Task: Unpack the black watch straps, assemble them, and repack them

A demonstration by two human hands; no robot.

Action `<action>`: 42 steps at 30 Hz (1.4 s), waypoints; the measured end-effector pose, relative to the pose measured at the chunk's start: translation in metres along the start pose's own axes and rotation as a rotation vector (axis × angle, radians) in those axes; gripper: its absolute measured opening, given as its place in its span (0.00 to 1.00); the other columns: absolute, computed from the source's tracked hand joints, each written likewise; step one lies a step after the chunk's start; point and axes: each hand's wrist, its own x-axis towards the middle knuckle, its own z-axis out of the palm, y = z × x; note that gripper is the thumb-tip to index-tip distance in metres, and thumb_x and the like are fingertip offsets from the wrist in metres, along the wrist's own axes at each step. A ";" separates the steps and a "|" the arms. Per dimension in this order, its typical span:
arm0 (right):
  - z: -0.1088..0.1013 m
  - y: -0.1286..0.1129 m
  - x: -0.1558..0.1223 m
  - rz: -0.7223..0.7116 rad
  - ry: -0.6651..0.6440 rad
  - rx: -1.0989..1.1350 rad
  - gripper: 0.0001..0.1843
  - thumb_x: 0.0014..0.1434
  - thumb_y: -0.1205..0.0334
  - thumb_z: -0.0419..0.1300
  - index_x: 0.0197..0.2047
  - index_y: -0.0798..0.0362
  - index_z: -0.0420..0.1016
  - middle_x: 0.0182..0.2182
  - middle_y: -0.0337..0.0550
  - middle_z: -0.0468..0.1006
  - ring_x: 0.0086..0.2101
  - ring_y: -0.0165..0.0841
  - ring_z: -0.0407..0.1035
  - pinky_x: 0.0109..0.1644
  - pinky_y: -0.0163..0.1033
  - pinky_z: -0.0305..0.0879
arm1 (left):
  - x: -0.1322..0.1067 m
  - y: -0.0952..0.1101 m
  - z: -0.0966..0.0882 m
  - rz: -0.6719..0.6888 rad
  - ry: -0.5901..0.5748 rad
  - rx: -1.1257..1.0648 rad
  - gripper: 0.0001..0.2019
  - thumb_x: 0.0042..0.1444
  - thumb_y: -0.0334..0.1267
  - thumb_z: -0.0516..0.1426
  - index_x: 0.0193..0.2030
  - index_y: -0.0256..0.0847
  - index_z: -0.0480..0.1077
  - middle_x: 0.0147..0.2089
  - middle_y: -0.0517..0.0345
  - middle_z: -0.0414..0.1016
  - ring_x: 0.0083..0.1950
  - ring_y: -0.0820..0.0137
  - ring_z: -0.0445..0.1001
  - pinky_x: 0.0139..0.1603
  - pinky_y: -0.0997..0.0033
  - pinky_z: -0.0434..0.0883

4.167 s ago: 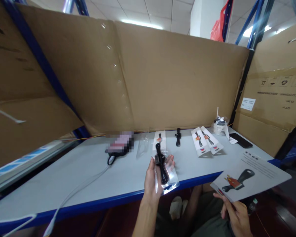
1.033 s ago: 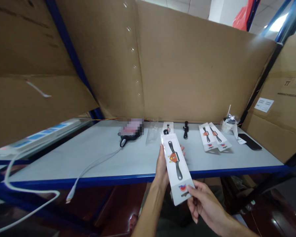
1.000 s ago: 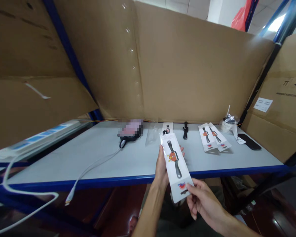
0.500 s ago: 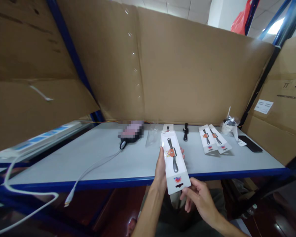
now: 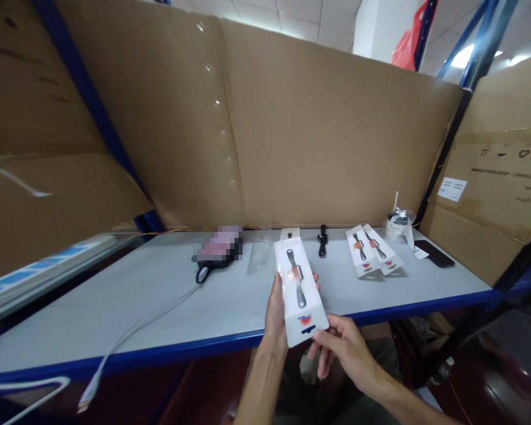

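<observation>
My left hand (image 5: 275, 311) is wrapped around a white spokeshave package (image 5: 307, 292), tilted above the table's front edge. Its face carries a printed spokeshave and a red logo, and a hanging slot is cut at the near end. At the lower right corner, my right hand (image 5: 343, 349) pinches the package's edge between thumb and fingers. A black spokeshave (image 5: 322, 242) lies loose on the grey table (image 5: 221, 307) beyond. Another white package (image 5: 289, 234) is partly hidden behind the held one.
Two overlapping packages (image 5: 383, 251) lie right of the loose tool. Farther right are a wrapped cup (image 5: 397, 227) and a black phone-like slab (image 5: 436, 254). Left are a clear plastic sleeve (image 5: 259, 254), a blurred-out device (image 5: 219, 245) and its cable (image 5: 146, 321). Cardboard (image 5: 327, 130) walls the back.
The camera view has turned slightly right, so the whole scene sits farther left. Both hands keep the same grip on the package.
</observation>
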 end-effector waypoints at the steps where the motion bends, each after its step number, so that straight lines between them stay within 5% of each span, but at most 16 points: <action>1: 0.000 -0.002 -0.001 0.016 -0.017 0.041 0.29 0.53 0.40 0.69 0.42 0.58 0.73 0.27 0.43 0.81 0.17 0.28 0.70 0.19 0.31 0.66 | -0.001 0.000 0.002 0.005 0.024 0.025 0.28 0.72 0.52 0.46 0.63 0.32 0.70 0.37 0.45 0.85 0.31 0.61 0.83 0.32 0.66 0.80; 7: 0.003 -0.004 0.008 0.130 -0.079 0.157 0.38 0.47 0.27 0.67 0.37 0.57 0.71 0.25 0.47 0.80 0.17 0.33 0.73 0.16 0.32 0.66 | -0.008 -0.001 0.011 -0.090 0.010 0.167 0.29 0.71 0.52 0.47 0.62 0.29 0.72 0.45 0.39 0.85 0.37 0.59 0.85 0.39 0.62 0.81; 13: 0.004 -0.004 0.006 -0.061 0.108 0.085 0.39 0.48 0.24 0.65 0.33 0.57 0.71 0.19 0.42 0.75 0.16 0.33 0.72 0.18 0.33 0.67 | -0.005 -0.007 0.003 -0.066 -0.091 0.319 0.26 0.69 0.52 0.52 0.60 0.31 0.74 0.51 0.37 0.83 0.42 0.55 0.84 0.42 0.58 0.81; 18: -0.017 -0.030 -0.011 -0.352 0.571 0.036 0.33 0.56 0.29 0.63 0.29 0.55 0.70 0.16 0.37 0.73 0.14 0.30 0.66 0.18 0.34 0.64 | 0.005 -0.010 -0.003 0.127 -0.254 0.282 0.27 0.67 0.55 0.55 0.61 0.35 0.74 0.55 0.38 0.81 0.52 0.54 0.81 0.50 0.58 0.79; 23: -0.060 -0.065 -0.017 -0.693 0.980 0.016 0.26 0.58 0.39 0.67 0.36 0.57 0.75 0.27 0.44 0.81 0.22 0.35 0.74 0.28 0.40 0.73 | 0.010 -0.010 -0.005 0.143 -0.207 0.261 0.26 0.69 0.53 0.52 0.59 0.32 0.74 0.52 0.36 0.81 0.53 0.54 0.81 0.52 0.56 0.79; 28: -0.093 -0.095 -0.022 -0.980 1.211 -0.071 0.23 0.60 0.42 0.67 0.34 0.57 0.75 0.25 0.40 0.79 0.20 0.32 0.72 0.27 0.39 0.73 | 0.010 -0.011 -0.003 0.171 -0.188 0.233 0.25 0.70 0.51 0.50 0.57 0.31 0.75 0.50 0.36 0.82 0.50 0.56 0.82 0.49 0.59 0.79; 36: -0.118 -0.107 -0.031 -1.076 1.362 -0.284 0.25 0.64 0.41 0.61 0.35 0.58 0.76 0.26 0.41 0.77 0.20 0.33 0.72 0.27 0.43 0.74 | 0.009 -0.011 -0.002 0.177 -0.211 0.199 0.24 0.71 0.49 0.50 0.53 0.30 0.78 0.46 0.36 0.83 0.48 0.56 0.82 0.47 0.60 0.79; 42: -0.107 -0.102 -0.038 -0.913 1.290 -0.469 0.27 0.65 0.41 0.59 0.33 0.59 0.79 0.15 0.38 0.72 0.19 0.34 0.71 0.28 0.39 0.69 | 0.011 -0.011 -0.004 0.166 -0.194 0.199 0.25 0.71 0.49 0.48 0.53 0.30 0.78 0.46 0.36 0.83 0.48 0.57 0.82 0.48 0.59 0.79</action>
